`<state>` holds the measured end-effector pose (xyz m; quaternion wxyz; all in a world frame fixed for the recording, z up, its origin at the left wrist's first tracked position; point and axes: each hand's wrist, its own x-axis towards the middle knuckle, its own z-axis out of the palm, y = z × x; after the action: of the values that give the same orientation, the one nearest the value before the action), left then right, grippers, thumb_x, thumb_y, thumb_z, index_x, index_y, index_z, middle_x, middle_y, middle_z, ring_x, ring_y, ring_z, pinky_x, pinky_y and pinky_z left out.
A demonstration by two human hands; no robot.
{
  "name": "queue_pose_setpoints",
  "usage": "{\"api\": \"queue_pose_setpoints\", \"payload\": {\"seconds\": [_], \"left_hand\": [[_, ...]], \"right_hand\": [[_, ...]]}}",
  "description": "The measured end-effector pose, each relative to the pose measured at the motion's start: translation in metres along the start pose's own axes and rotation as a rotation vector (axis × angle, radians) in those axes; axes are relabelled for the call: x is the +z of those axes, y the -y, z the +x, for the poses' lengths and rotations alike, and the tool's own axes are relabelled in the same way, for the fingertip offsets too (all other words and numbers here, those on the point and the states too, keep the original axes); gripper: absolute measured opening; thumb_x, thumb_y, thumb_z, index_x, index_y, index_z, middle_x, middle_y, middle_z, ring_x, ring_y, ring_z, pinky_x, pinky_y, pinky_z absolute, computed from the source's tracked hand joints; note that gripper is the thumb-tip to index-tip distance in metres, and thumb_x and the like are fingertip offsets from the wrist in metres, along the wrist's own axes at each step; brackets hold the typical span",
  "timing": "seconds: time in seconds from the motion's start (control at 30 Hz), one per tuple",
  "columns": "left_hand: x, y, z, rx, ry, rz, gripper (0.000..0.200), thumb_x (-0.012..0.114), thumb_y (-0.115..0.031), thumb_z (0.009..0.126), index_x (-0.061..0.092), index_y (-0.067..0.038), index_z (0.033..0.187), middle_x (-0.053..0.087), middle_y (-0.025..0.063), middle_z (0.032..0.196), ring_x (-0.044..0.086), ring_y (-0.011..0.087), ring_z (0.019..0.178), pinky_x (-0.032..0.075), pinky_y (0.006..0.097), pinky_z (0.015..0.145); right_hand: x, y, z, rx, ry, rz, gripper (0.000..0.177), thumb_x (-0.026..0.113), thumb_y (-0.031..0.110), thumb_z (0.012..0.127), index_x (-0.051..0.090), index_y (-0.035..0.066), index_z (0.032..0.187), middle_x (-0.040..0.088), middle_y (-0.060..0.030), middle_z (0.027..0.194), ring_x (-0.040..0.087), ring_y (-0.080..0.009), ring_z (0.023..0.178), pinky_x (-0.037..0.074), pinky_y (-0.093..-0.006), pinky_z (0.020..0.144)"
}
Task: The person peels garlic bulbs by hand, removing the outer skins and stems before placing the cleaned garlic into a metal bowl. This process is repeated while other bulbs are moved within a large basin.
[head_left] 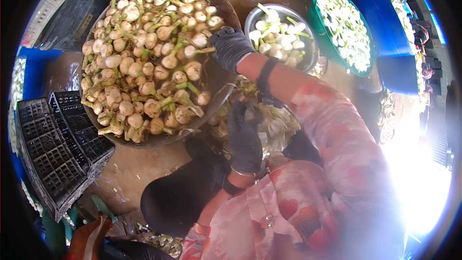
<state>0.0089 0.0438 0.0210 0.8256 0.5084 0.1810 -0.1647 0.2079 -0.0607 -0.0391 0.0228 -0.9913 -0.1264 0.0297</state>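
Note:
A wide dark basin (234, 15) is filled with garlic bulbs (139, 67), many stained brown and with short green stems. At its right edge, my right hand (233, 48), in a dark ribbed glove, has its fingers curled at the stem of a garlic bulb (190, 51). Lower down, my gloved left hand (244, 139) is in front of my body, fingers bent upward beside a heap of pale peelings (280, 127); what it grips, I cannot tell. Just past my right hand stands a metal bowl (314, 55) of cleaner white bulbs (284, 41).
A green basin (368, 70) of white bulbs with green stems stands at the upper right, alongside blue containers (385, 19). Black plastic crates (53, 149) are on the left. At the lower left another person's arm (89, 238) shows. The floor (130, 173) looks wet and brown.

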Motion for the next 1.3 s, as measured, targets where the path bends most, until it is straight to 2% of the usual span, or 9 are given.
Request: {"api": "queue_pose_setpoints", "payload": {"seconds": [0.1,0.2,0.67,0.77,0.87,0.97,1.03,1.1,1.3], "left_hand": [[-0.010,0.000,0.004,0.006,0.004,-0.022,0.038,0.048,-0.013,0.102,0.046,-0.001,0.138,0.056,0.0096,0.128,0.056,0.0151,0.112,0.051,0.0302,0.091],[-0.011,-0.006,0.002,-0.014,-0.006,-0.037,0.039,0.048,-0.013,0.102,0.044,-0.001,0.139,0.054,0.0091,0.130,0.056,0.0149,0.111,0.050,0.0305,0.092],[-0.016,0.006,-0.007,0.104,-0.069,0.074,0.053,0.056,-0.007,0.096,0.036,0.001,0.144,0.049,0.0120,0.134,0.050,0.0164,0.115,0.043,0.0298,0.099],[-0.021,-0.023,0.002,0.366,-0.056,0.199,0.058,0.061,-0.004,0.091,0.038,0.001,0.144,0.047,0.0131,0.139,0.047,0.0205,0.125,0.040,0.0324,0.106],[-0.052,-0.116,0.029,0.774,-0.252,0.922,0.054,0.058,-0.013,0.095,0.040,0.000,0.144,0.047,0.0157,0.141,0.051,0.0227,0.125,0.040,0.0306,0.106],[-0.074,-0.182,0.093,0.654,-0.491,0.341,0.061,0.053,-0.033,0.100,0.034,0.000,0.147,0.043,0.0225,0.146,0.048,0.0299,0.129,0.037,0.0384,0.110],[-0.143,-0.191,0.153,0.689,-0.928,1.133,0.064,0.046,-0.043,0.100,0.035,0.000,0.146,0.038,0.0255,0.149,0.032,0.0395,0.141,0.024,0.0445,0.117],[-0.188,-0.196,0.169,0.466,-1.020,1.338,0.066,0.045,-0.047,0.099,0.035,0.000,0.145,0.037,0.0258,0.150,0.032,0.0413,0.140,0.025,0.0468,0.116],[-0.331,-0.108,0.254,0.133,-0.806,1.960,0.073,0.049,-0.049,0.097,0.028,0.000,0.147,0.028,0.0258,0.154,0.030,0.0401,0.141,0.026,0.0466,0.114]], "right_hand": [[0.074,-0.007,0.022,0.038,-0.386,-0.403,0.027,0.058,0.021,0.087,0.070,0.008,0.107,0.071,-0.0132,0.112,0.064,-0.0318,0.110,0.034,-0.0497,0.107],[0.046,0.005,0.031,0.015,0.492,-0.329,0.033,0.056,0.022,0.085,0.067,0.010,0.114,0.068,-0.0123,0.117,0.059,-0.0304,0.116,0.025,-0.0544,0.112],[-0.045,0.011,-0.072,-0.024,0.144,0.391,0.033,0.068,0.035,0.082,0.068,0.008,0.102,0.069,-0.0176,0.098,0.065,-0.0356,0.097,0.051,-0.0454,0.087],[-0.046,0.025,-0.057,-0.044,0.139,0.360,0.048,0.068,0.036,0.083,0.061,0.008,0.121,0.066,-0.0160,0.116,0.061,-0.0345,0.110,0.047,-0.0454,0.096],[-0.040,0.035,-0.055,-0.012,0.218,0.203,0.063,0.066,0.043,0.085,0.051,0.009,0.136,0.058,-0.0135,0.133,0.047,-0.0321,0.131,0.032,-0.0490,0.111],[0.008,0.027,-0.068,-0.071,0.133,0.068,0.064,0.060,0.046,0.090,0.048,0.008,0.139,0.053,-0.0134,0.139,0.038,-0.0296,0.138,0.018,-0.0498,0.119],[0.012,0.022,-0.074,-0.105,0.138,0.079,0.061,0.056,0.046,0.092,0.048,0.007,0.139,0.054,-0.0133,0.137,0.041,-0.0291,0.136,0.016,-0.0493,0.119],[0.010,0.018,-0.074,-0.111,0.175,0.089,0.060,0.053,0.045,0.093,0.048,0.007,0.139,0.056,-0.0129,0.135,0.043,-0.0283,0.134,0.015,-0.0491,0.120],[0.013,0.023,-0.070,-0.085,0.200,0.129,0.058,0.053,0.043,0.093,0.049,0.008,0.139,0.060,-0.0114,0.129,0.049,-0.0260,0.128,0.014,-0.0495,0.120]]}}
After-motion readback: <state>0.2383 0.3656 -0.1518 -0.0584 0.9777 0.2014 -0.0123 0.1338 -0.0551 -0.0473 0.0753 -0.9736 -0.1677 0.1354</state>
